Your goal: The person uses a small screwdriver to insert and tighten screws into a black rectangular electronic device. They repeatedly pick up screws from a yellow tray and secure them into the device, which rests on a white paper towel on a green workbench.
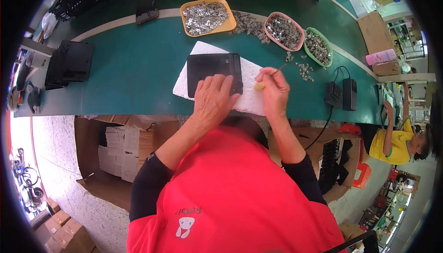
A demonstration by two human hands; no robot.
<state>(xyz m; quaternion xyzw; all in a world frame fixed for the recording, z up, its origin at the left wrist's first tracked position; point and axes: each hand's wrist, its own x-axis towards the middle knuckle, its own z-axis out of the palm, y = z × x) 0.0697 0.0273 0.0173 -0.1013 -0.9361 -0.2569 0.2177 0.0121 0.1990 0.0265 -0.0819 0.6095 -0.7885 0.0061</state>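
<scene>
Black plastic piece (207,64) under the left hand (213,96); thin tool (279,69) in the right hand (275,93).
We find the left hand laid flat, fingers extended side by side over the piece's near part, apparently to steady it; the piece lies on a white foam slab (251,70), which we judge cushions it; the right hand, just right of the piece, is pinched on the tool, fingertips together, seemingly for fine control; a yellowish bit at those fingertips is too blurred to identify; beyond the left hand stands a yellow tray (226,25), beyond the right a pink tray (289,48) and a green tray (328,45), all bearing small metal pieces, placed, we judge, for easy reach.
</scene>
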